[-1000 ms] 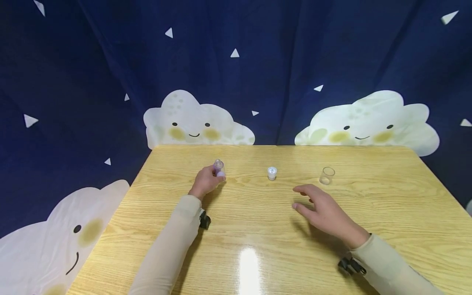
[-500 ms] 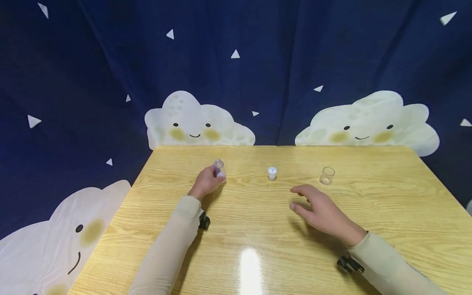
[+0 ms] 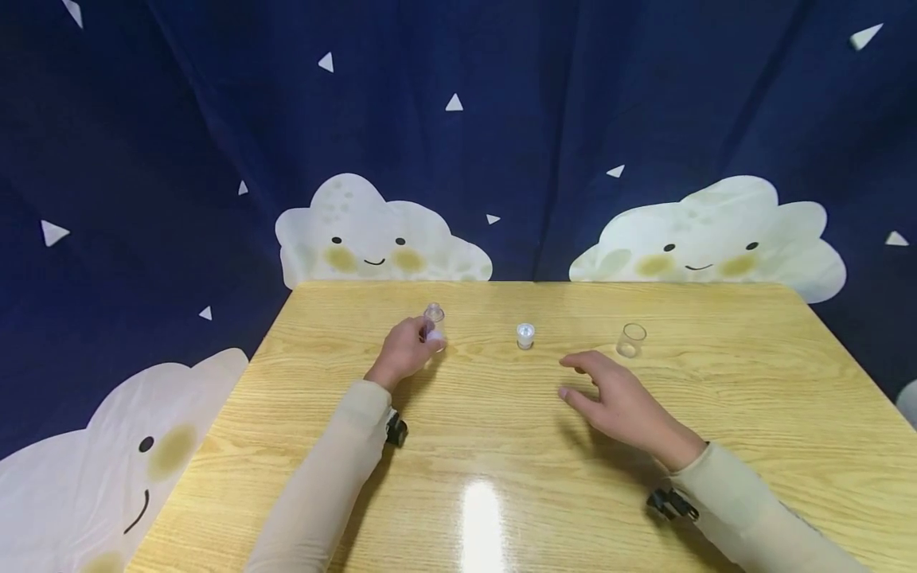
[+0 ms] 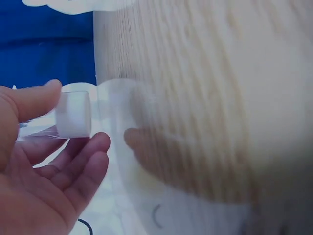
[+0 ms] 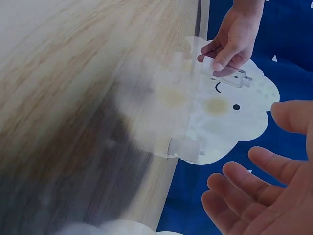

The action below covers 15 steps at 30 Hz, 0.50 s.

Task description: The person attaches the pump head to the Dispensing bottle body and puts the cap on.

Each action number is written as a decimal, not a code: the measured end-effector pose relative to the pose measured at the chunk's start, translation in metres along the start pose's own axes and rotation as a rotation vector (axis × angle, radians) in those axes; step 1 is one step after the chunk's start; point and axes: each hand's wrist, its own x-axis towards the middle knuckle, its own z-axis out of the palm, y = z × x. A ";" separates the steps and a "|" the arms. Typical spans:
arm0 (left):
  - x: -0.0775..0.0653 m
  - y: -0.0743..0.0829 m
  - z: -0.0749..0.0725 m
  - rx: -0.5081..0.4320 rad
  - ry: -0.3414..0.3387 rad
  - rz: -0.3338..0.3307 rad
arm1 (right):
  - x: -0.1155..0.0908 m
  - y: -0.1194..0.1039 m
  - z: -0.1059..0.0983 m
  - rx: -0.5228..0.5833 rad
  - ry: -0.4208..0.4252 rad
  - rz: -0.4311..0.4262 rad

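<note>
At the table's left, my left hand (image 3: 403, 354) grips a small clear bottle (image 3: 434, 317) between thumb and fingers. The bottle's narrow neck points up, and a white band (image 4: 73, 115) shows at its base in the left wrist view. Right of it, a small white fitting (image 3: 525, 336) stands on the table, looking like a sprayer or pump top. Farther right is a clear open-ended cap (image 3: 631, 341). My right hand (image 3: 619, 402) hovers in front of these two, its thumb and fingers apart with nothing between them.
The wooden table (image 3: 487, 422) ends at a dark blue curtain (image 3: 530, 143) with printed clouds. A bright light reflection (image 3: 482, 517) lies near the front. Both sleeved wrists carry black straps (image 3: 672, 504).
My left hand has shifted slightly to the right with the bottle, which leans less than before. My right hand has drifted a little to the left. The fitting and cap stay in place.
</note>
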 end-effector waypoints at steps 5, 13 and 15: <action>-0.003 0.004 -0.001 -0.034 0.052 0.016 | -0.002 0.001 0.000 0.007 0.002 -0.005; -0.011 0.009 -0.006 0.009 0.136 0.028 | -0.005 0.003 0.000 0.025 -0.010 0.005; -0.013 0.011 -0.007 0.011 0.139 0.032 | -0.006 0.003 -0.001 0.028 -0.013 0.009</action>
